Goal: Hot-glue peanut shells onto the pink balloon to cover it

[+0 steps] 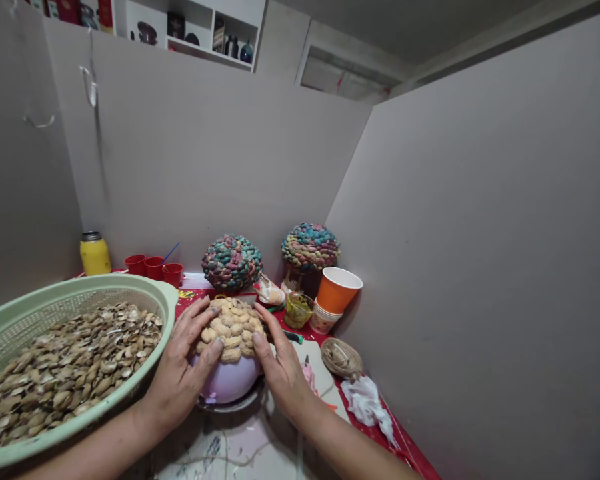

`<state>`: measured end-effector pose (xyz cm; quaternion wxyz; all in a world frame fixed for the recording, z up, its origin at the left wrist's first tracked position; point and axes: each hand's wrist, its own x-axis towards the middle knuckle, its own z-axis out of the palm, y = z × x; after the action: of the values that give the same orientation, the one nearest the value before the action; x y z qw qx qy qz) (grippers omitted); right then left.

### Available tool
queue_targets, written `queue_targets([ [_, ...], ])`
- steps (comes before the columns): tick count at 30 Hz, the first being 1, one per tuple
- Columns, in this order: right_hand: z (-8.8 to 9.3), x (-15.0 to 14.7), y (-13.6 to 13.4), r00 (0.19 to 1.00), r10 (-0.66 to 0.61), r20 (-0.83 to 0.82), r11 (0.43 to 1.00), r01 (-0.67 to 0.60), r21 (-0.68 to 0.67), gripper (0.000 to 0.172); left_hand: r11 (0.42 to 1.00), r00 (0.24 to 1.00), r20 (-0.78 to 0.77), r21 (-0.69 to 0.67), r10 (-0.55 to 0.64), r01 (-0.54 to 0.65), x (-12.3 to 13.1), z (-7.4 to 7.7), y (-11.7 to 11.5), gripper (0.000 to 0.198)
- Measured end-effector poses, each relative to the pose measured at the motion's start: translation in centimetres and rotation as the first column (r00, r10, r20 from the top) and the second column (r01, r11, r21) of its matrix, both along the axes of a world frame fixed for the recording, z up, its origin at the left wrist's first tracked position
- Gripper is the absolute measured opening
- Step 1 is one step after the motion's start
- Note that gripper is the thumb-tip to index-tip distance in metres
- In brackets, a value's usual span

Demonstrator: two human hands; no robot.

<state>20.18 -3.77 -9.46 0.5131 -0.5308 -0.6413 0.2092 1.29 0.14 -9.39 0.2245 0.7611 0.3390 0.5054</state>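
Observation:
A lilac balloon sits in a dark round dish in front of me. Whole peanut shells cover its upper part in a close layer; the lower part is bare. My left hand cups the shell layer from the left, its thumb on the front. From the right, my right hand clasps the same layer, thumb also forward. Both hands hold the covered balloon between them. Fingertips at the far side are partly hidden.
A green basket of shells stands left. Behind are a yellow bottle, red cups and two painted shell domes. On the right are an orange paper cup, twine and crumpled white plastic. Grey partitions enclose the table.

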Motion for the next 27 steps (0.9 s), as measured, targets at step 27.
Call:
queue_targets([
  [27, -0.1, 0.7, 0.1, 0.995, -0.016, -0.095, 0.996, 0.007, -0.089, 0.068, 0.943, 0.989, 0.119, -0.332, 0.083, -0.039, 0.8, 0.2, -0.6, 0.061],
])
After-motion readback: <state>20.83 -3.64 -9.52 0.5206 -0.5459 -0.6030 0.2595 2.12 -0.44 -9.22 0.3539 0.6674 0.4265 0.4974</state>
